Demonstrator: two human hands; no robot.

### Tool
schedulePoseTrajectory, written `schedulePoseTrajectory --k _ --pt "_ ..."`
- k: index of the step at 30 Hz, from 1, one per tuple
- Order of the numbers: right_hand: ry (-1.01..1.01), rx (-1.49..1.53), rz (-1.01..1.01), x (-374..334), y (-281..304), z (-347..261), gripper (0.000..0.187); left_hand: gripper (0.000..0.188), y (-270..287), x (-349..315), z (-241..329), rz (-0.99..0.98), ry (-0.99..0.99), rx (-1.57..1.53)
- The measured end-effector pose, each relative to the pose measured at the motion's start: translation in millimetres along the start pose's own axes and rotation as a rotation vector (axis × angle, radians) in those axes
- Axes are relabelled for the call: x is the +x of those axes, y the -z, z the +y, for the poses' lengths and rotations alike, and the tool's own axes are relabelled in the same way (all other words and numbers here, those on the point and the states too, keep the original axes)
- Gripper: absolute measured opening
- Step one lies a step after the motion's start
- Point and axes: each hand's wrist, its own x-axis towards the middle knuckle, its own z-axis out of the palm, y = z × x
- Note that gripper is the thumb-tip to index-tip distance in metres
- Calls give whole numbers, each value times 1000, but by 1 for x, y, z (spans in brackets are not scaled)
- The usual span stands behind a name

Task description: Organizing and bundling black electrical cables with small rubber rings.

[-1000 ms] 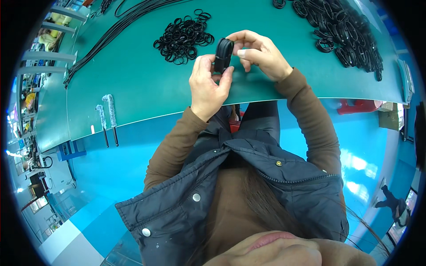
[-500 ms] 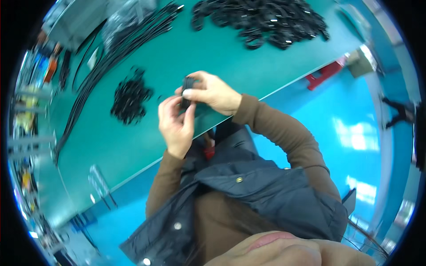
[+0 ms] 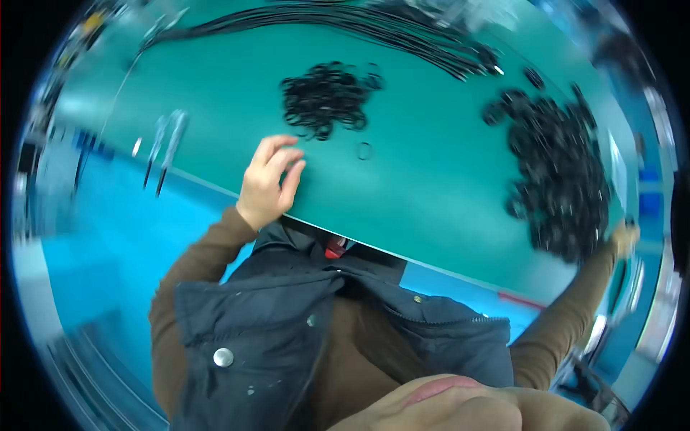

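Observation:
My left hand (image 3: 269,179) hovers over the near edge of the green table, fingers curved and apart, with nothing in it. Just beyond its fingertips lies a small heap of thin black rings (image 3: 327,99), and a single black ring (image 3: 365,151) rests on its own to the right. My right arm stretches far to the right. At its end, my right hand (image 3: 625,238) is small and blurred beside a large pile of black coiled cables (image 3: 560,176); its fingers do not show clearly. A dark spot at the fingers is too small to make out.
A long bundle of straight black cables (image 3: 338,16) runs along the far side of the green table (image 3: 424,194). Two thin tools with pale handles (image 3: 171,144) lie at the left near edge. One dark coil (image 3: 533,77) sits apart behind the large pile.
My hands were together on a black coiled cable and have parted. The right swung far right to the large pile; the left let go. The view has turned to the right.

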Motion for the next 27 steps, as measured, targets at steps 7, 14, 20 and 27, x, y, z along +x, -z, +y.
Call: schedulePoseTrajectory --k 7,14,20,27 --pt "394 250 -128 -105 -94 -94 35 11 84 23 -83 -67 124 521" --pt "342 131 11 -112 -34 52 28 16 -6 205 -226 -6 -114 811" --pt "288 34 160 -190 19 -223 25 14 31 233 -308 -222 -158 1032" --pt "817 232 -59 -225 -46 -516 9 2 42 240 -324 -261 -290 1264"
